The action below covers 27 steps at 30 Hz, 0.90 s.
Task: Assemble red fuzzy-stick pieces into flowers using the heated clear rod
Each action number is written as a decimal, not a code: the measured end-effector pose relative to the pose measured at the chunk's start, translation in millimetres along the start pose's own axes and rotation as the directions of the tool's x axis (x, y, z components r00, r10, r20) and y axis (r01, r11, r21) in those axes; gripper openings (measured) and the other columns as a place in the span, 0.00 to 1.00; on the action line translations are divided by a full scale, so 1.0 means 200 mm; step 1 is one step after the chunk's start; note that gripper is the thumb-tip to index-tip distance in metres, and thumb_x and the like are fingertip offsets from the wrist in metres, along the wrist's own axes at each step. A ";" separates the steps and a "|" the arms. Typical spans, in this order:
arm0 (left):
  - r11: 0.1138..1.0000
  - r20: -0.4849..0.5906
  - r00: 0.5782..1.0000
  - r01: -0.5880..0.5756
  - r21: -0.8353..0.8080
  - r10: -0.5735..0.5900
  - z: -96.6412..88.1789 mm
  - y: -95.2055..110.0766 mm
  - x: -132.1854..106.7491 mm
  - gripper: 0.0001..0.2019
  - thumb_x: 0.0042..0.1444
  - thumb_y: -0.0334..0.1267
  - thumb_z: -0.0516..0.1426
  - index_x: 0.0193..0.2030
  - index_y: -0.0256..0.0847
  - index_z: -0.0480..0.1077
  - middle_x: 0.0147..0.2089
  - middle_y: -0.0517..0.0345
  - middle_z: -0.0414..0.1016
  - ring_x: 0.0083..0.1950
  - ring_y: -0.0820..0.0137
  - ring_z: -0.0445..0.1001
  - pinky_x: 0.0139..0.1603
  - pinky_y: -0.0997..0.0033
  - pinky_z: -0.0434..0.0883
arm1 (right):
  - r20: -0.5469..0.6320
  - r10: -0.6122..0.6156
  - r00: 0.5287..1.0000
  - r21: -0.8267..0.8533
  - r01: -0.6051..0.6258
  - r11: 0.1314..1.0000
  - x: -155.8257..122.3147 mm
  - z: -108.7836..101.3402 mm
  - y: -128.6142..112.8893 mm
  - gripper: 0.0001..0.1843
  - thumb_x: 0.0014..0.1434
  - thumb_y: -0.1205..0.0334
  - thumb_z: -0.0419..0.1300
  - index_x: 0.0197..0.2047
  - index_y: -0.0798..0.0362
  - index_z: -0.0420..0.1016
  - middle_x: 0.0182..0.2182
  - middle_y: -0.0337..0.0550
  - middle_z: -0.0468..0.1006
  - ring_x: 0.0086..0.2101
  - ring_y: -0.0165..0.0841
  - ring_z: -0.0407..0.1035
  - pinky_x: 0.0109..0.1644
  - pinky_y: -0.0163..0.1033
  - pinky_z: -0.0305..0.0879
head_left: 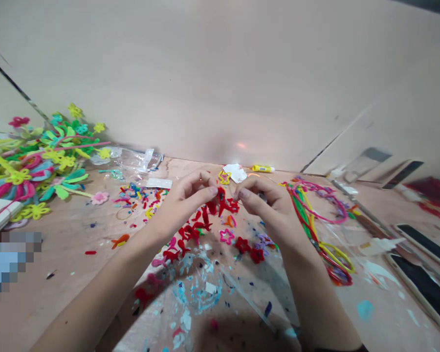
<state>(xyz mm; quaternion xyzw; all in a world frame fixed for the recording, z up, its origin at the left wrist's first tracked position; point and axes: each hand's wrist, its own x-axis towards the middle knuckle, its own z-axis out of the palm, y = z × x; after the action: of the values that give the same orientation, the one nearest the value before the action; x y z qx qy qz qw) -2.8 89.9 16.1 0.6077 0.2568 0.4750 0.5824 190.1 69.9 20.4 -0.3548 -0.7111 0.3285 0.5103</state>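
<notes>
Above the middle of the table, my left hand (192, 193) pinches a small red pipe-cleaner shape (221, 201) between thumb and fingertips. My right hand (266, 198) is close beside it on the right, its thumb and index finger pressed together; a thin thread-like piece seems to show at the fingertips, too small to name. Below both hands lie several red pipe-cleaner flowers (243, 245) and a pink pipe-cleaner star (226, 236). A yellow star shape (225, 177) lies behind them near a white scrap (235, 172).
A big heap of colourful pipe-cleaner flowers (18, 176) fills the left. Looped pipe cleaners (311, 220) lie right, near a glue bottle (379, 246) and phone-like dark flat objects (421, 288). A yellow glue stick (263, 168) rests by the wall (220, 88).
</notes>
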 end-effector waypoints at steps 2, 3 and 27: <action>1.000 0.008 1.000 -0.001 0.019 0.001 0.00 0.00 0.00 0.04 0.59 0.36 0.59 0.36 0.40 0.69 0.28 0.63 0.72 0.31 0.74 0.71 0.36 0.73 0.68 | -0.011 -0.002 1.000 -0.015 0.002 1.000 0.00 0.01 0.00 0.10 0.64 0.58 0.61 0.32 0.51 0.75 0.22 0.31 0.63 0.23 0.24 0.53 0.30 0.36 0.52; 1.000 0.012 1.000 0.002 0.025 -0.003 0.00 0.00 0.00 0.04 0.60 0.36 0.59 0.37 0.40 0.70 0.29 0.62 0.73 0.32 0.74 0.71 0.36 0.73 0.69 | -0.016 -0.003 1.000 -0.022 0.002 1.000 0.00 0.01 -0.01 0.10 0.64 0.58 0.61 0.32 0.51 0.75 0.22 0.31 0.63 0.23 0.24 0.53 0.30 0.36 0.52; 0.997 0.001 1.000 0.008 -0.073 -0.008 0.04 0.01 -0.01 0.12 0.50 0.35 0.70 0.38 0.38 0.73 0.29 0.62 0.78 0.31 0.75 0.77 0.35 0.76 0.75 | -0.032 -0.028 0.999 -0.063 0.026 0.998 -0.02 0.02 -0.03 0.09 0.66 0.58 0.60 0.34 0.49 0.74 0.23 0.30 0.66 0.23 0.23 0.53 0.27 0.35 0.51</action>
<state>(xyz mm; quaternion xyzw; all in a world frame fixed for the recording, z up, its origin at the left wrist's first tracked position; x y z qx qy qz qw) 2.3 83.5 17.5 0.5850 0.2417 0.4816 0.6061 186.7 63.0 22.7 -0.3663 -0.7174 0.2933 0.5149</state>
